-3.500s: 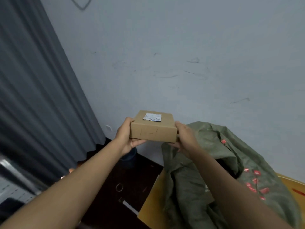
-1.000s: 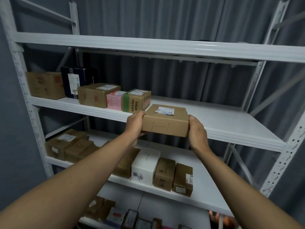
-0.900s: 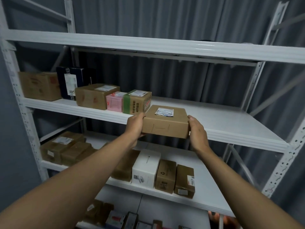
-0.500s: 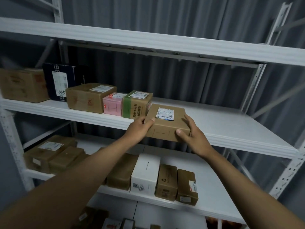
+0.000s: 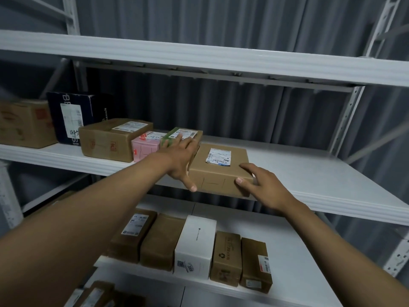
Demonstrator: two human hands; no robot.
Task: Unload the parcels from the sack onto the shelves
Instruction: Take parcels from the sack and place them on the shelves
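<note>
Head view: I see my left hand (image 5: 180,159) laid flat along the left side of the brown parcel (image 5: 218,170), fingers straight, thumb hanging down by its front corner. My right hand (image 5: 262,186) pinches the parcel's front right corner, thumb on the front face. Between both hands, the parcel sits on the middle shelf (image 5: 309,173), front edge at the lip, just right of a green-taped box (image 5: 177,136).
</note>
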